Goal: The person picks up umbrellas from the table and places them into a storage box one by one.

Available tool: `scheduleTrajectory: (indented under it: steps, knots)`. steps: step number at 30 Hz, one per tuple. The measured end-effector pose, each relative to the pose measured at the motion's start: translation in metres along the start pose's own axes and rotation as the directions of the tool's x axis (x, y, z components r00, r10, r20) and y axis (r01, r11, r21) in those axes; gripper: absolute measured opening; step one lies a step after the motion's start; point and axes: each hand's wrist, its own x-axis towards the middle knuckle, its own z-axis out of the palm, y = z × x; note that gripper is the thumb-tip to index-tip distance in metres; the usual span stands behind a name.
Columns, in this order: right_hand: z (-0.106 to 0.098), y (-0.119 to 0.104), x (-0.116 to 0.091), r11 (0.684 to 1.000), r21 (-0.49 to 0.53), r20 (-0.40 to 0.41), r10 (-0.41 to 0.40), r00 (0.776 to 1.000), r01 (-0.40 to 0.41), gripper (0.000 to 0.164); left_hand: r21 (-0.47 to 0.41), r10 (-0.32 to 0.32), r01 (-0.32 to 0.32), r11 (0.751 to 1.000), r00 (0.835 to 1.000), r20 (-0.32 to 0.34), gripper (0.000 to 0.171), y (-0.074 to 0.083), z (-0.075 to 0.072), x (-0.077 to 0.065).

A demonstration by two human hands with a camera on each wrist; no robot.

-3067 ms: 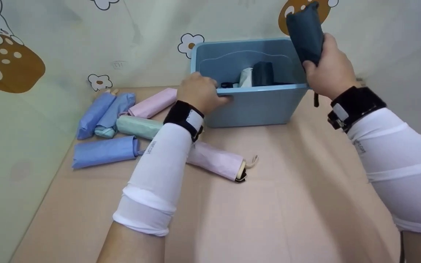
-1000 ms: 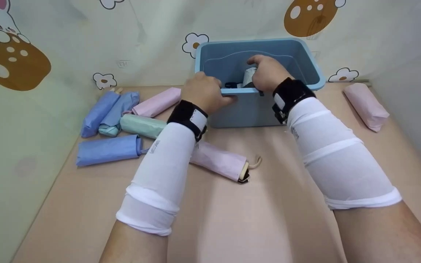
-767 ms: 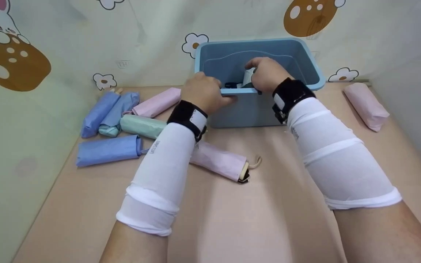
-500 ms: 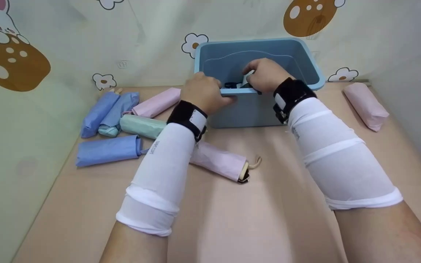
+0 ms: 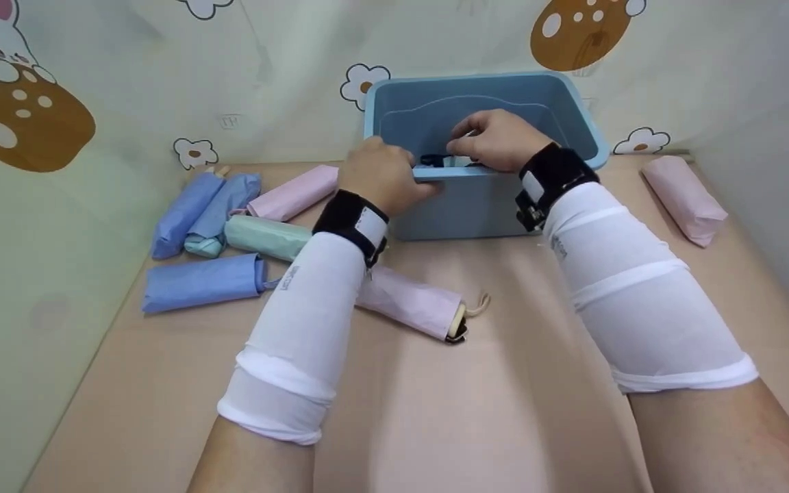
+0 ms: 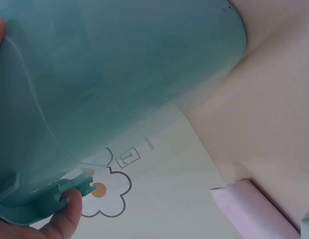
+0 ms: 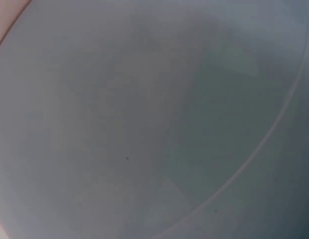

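In the head view my left hand (image 5: 377, 171) grips the near rim of a blue plastic bin (image 5: 470, 205) at its left, thumb outside. The left wrist view shows fingers at the bin's wall. My right hand (image 5: 501, 140) reaches over the near rim into the bin, thumb and fingers bent above a pale wrapped thing (image 5: 459, 161). Whether they pinch it is hidden. A black thing (image 5: 432, 160) lies beside it, mostly covered by the rim. The right wrist view shows only the bin's wall (image 7: 119, 124), blurred.
Folded umbrellas in sleeves lie left of the bin: blue (image 5: 203, 282), green (image 5: 268, 236) and pink (image 5: 295, 192) among them. A lighter pink umbrella (image 5: 411, 301) lies in front, partly under my left forearm. Another pink one (image 5: 685, 198) lies at the right by the wall.
Earlier my right hand held a dark umbrella above the bin's right side. It has since come down into the bin, and its fingers have shifted slightly left over the pale thing. The left hand stays put.
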Motion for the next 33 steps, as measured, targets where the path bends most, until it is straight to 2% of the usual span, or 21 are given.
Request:
scheduleTrajectory:
  steps: [10,13,16,18,22,25,26,28,29,31,33]
  knots:
    - [0.0,-0.001,-0.004,0.995,0.102,-0.123,0.03,0.992,-0.017,0.048,0.002,0.007,-0.007,1.0,1.0,-0.015,0.058,-0.002,0.0,0.001]
    - [-0.001,0.0,-0.006,0.988,0.153,-0.209,0.035,0.977,-0.003,0.043,-0.006,0.01,-0.01,1.0,1.0,-0.013,0.057,-0.001,-0.001,0.001]
    - [-0.002,0.004,-0.009,0.962,0.269,-0.351,0.049,0.935,0.05,0.035,-0.02,0.007,-0.007,1.0,1.0,-0.013,0.056,-0.001,0.0,0.001]
    - [-0.004,0.01,-0.013,0.935,0.341,-0.448,0.066,0.891,0.102,0.03,-0.024,0.002,-0.002,1.0,1.0,-0.01,0.055,-0.001,0.001,0.0]
    - [-0.02,0.032,-0.023,0.885,0.435,-0.612,0.155,0.775,0.167,0.023,-0.02,-0.004,0.004,1.0,1.0,-0.015,0.053,-0.002,0.003,-0.001]
    - [-0.04,0.057,-0.032,0.853,0.501,-0.666,0.271,0.695,0.147,0.02,-0.021,-0.008,0.007,1.0,1.0,-0.022,0.053,-0.002,0.003,-0.001]
    - [-0.046,0.067,-0.035,0.842,0.524,-0.668,0.311,0.677,0.129,0.02,-0.021,-0.009,0.008,1.0,1.0,-0.021,0.053,-0.002,0.003,-0.001]
    - [-0.057,0.09,-0.042,0.83,0.554,-0.649,0.381,0.659,0.066,0.024,-0.018,-0.009,0.009,1.0,1.0,-0.017,0.053,-0.002,0.003,-0.001]
    - [-0.061,0.102,-0.045,0.831,0.555,-0.629,0.412,0.659,0.01,0.028,-0.017,-0.009,0.009,1.0,1.0,-0.016,0.054,-0.002,0.003,-0.001]
    - [-0.064,0.128,-0.052,0.861,0.496,-0.607,0.434,0.666,-0.109,0.04,-0.011,-0.006,0.006,1.0,1.0,-0.014,0.054,-0.002,0.002,-0.001]
    - [-0.064,0.154,-0.058,0.9,0.382,-0.602,0.414,0.682,-0.209,0.052,-0.005,-0.002,0.002,1.0,1.0,-0.014,0.054,-0.001,0.002,-0.001]
